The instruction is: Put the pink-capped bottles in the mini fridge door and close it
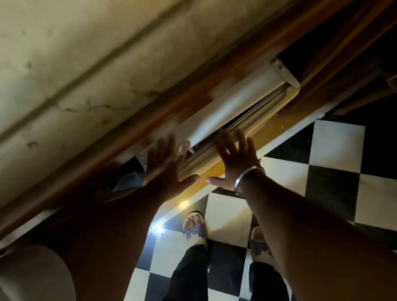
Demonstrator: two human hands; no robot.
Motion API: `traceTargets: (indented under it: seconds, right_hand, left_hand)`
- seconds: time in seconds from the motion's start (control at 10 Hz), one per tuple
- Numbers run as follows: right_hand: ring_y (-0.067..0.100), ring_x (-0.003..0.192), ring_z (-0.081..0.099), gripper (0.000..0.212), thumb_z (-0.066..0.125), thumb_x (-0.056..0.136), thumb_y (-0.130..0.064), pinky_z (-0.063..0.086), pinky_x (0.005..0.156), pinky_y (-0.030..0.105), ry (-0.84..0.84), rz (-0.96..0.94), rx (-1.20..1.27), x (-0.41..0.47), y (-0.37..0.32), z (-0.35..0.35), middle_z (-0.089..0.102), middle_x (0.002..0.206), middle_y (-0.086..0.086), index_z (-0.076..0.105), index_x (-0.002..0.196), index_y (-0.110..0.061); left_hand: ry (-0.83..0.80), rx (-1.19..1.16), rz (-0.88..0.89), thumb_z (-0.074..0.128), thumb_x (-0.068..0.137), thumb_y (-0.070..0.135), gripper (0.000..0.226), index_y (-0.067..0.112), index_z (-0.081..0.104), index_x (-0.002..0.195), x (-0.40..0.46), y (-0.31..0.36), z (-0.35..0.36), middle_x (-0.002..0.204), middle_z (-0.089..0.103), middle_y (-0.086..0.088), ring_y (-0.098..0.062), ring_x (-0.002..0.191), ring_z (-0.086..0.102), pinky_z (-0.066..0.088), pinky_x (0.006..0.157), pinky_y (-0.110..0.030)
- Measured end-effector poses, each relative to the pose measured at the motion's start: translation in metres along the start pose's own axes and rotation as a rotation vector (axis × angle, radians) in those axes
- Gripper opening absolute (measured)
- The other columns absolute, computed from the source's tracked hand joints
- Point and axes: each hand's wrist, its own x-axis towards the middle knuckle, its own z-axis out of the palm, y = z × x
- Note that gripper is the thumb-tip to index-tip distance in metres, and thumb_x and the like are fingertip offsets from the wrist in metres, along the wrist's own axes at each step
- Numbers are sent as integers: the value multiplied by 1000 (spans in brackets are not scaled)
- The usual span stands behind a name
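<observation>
I am pressing my left hand (168, 169) and right hand (233, 161), fingers spread flat and gripping nothing, against the top edge of the mini fridge door (243, 127), nearly shut under the counter (82, 48); I cannot see any bottles.

Silver bangle (247, 177), ring (245, 148), dark trousers (191, 279)

Domestic interior, likely a kitchen or lodging room. Evidence: black-and-white checkered floor tiles (333, 159) at right; a white mini fridge (231, 101) recessed under a wooden counter edge (148, 114) at centre; stained countertop (70, 47) filling the upper left.
</observation>
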Motion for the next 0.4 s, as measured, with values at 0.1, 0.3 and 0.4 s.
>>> traceTargets:
  seconds: [0.1, 0.3, 0.4]
  right_hand:
    - [42, 142, -27, 111, 38, 76, -83, -5, 118, 53, -23, -1, -5, 13, -4, -1, -31, 158, 5, -20, 151, -26]
    - [38, 146, -22, 101, 39, 84, -74, -6, 118, 59, 54, -62, -66, -35, -7, -35, -31, 158, 9, -22, 150, -27]
    - [38, 149, -9, 105, 52, 79, -70, -5, 115, 60, 183, -144, -54, -103, -15, -81, -12, 164, 11, -7, 153, -27]
  left_hand:
    - [-18, 53, 12, 22, 78, 88, 97, 40, -10, 156, 2, -3, 4, 163, -23, -9, -33, 147, -22, -6, 118, -55]
    - [-125, 119, -70, 37, 78, 83, 105, 41, -29, 148, -35, 16, -34, 163, -28, -5, -32, 148, -29, -28, 114, -52]
    - [-74, 156, -2, 24, 76, 85, 103, 38, -39, 143, -88, 48, -90, 158, -37, -3, -32, 150, -24, -23, 116, -53]
